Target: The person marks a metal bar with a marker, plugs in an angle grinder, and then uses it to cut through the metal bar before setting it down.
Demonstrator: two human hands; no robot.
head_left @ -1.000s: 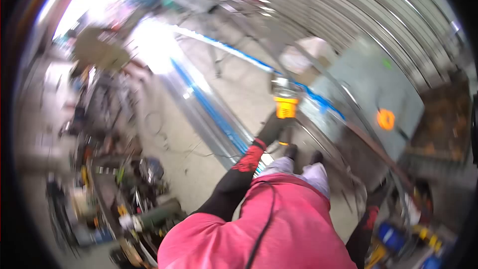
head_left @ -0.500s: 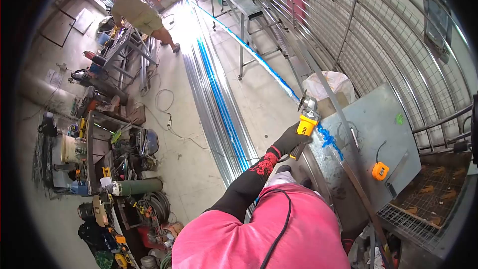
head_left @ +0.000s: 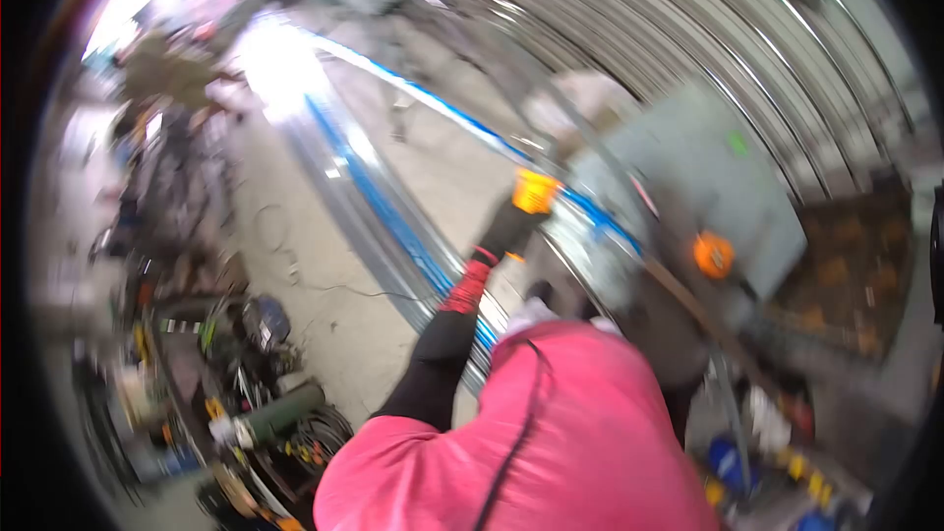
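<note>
My left hand (head_left: 515, 223), in a black glove below a black and red sleeve, is wrapped round a yellow angle grinder (head_left: 536, 192). The grinder's head is blurred and lies close to a long metal bar partly covered in blue film (head_left: 447, 110). Torn blue film (head_left: 598, 216) hangs on the bar by the grey sheet-topped table (head_left: 678, 152). An orange tape measure (head_left: 714, 255) lies on that sheet. My right hand does not show; the pink shirt covers that side.
Long metal tubes with blue strips (head_left: 379, 202) stretch along the floor at left. A cord (head_left: 354, 289) crosses the floor. Tools and a green cylinder (head_left: 280, 413) crowd the left side. A barred metal frame (head_left: 708, 49) stands at right. Another person (head_left: 167, 74) is blurred at far left.
The view has swung and blurred, shifting the scene to the left and down. The grinder stays in my left hand, close to the bar. Blue and yellow items now show at lower right.
</note>
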